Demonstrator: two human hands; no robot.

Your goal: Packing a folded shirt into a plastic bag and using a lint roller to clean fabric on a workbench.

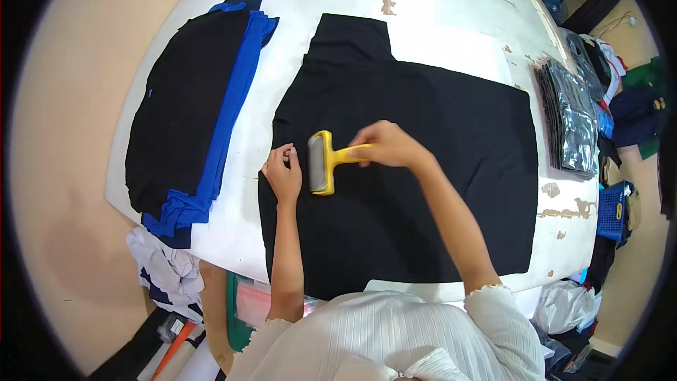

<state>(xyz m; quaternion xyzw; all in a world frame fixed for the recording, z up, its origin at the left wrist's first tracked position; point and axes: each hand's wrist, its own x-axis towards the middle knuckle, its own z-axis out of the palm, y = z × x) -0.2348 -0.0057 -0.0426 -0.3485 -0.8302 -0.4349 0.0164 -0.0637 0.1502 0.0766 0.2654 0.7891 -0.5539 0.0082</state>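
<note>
A black shirt (423, 116) lies spread flat before me, turned sideways, with one sleeve pointing to the far side. My right hand (389, 144) grips the yellow handle of a lint roller (319, 164). Its grey roller head is over the shirt, near the left edge; whether it presses on the cloth cannot be made out. Just left of the roller head, my left hand (284, 173) rests on the shirt's left edge, fingers bent. I cannot tell whether those fingers pinch any cloth.
Stacked black and blue garments (185, 116) lie along the white table's (444, 5) left side. Clear-bagged black items (574, 116) are piled at the right edge. Beyond it is a blue plastic basket (612, 210). White cloth (169, 264) hangs at the lower left.
</note>
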